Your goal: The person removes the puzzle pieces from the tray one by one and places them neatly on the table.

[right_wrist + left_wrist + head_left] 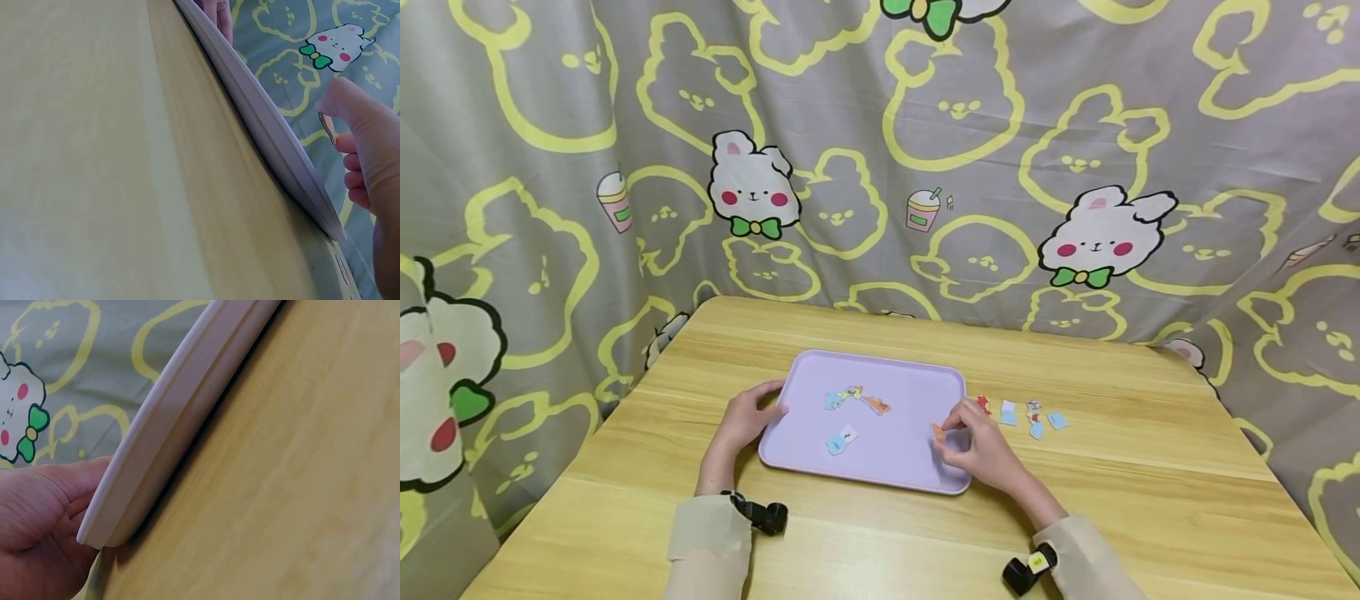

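Note:
A lilac tray (898, 450) lies on the table, and my left hand (748, 418) grips its left edge. In the left wrist view, the thumb of that hand (37, 519) laps over the tray's rim (150, 425), with the other fingers partly hidden behind it. Over the tray's right side, my right hand (981, 444) pinches a small orange puzzle piece (937, 433) between thumb and fingertips. A joined strip of puzzle pieces (834, 401) and an orange piece (877, 405) sit on the tray's far half. Nearer me lies a pale blue and white pair (842, 440).
Right of the tray, several loose puzzle pieces lie on the wooden table (1142, 483), among them a red one (983, 405), a blue and white one (1008, 413) and a blue one (1057, 421). A patterned curtain (850, 192) hangs behind the table.

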The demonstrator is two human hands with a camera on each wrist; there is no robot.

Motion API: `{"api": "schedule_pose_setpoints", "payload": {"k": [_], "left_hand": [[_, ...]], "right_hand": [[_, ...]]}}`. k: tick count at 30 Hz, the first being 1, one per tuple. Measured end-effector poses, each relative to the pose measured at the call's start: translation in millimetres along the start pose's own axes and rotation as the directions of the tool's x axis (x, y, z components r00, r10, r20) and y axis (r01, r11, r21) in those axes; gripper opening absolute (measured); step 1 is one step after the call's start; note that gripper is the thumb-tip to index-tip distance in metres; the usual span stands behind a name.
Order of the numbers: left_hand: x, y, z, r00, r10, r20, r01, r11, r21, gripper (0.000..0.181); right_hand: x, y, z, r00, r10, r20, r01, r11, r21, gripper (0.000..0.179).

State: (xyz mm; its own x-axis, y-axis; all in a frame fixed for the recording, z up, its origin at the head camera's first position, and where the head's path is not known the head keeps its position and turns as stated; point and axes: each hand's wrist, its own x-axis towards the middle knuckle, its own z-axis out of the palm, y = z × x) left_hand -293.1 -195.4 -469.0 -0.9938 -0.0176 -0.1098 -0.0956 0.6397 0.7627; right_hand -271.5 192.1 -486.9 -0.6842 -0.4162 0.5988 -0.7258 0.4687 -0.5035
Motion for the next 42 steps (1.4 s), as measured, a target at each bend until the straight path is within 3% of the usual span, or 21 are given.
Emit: {"api": "schedule_pose_setpoints", "payload": {"k": [14, 42], "left_hand": [[0.2, -1.0, 0.5, 1.0, 0.003, 0.002, -0.003, 1.0, -0.003, 0.05], [0.4, -1.0, -0.3, 1.0, 0.007, -0.001, -0.007, 1.0, 0.001, 0.05]], "right_hand": [[-7.8, 7, -13, 0.998, 0.056, 0.014, -0.056, 0.998, -0.012, 0.028], [-26.2, 25, -44, 0.989, 0.146, 0.025, -0.142, 0.981, -0.135, 0.026]]}}
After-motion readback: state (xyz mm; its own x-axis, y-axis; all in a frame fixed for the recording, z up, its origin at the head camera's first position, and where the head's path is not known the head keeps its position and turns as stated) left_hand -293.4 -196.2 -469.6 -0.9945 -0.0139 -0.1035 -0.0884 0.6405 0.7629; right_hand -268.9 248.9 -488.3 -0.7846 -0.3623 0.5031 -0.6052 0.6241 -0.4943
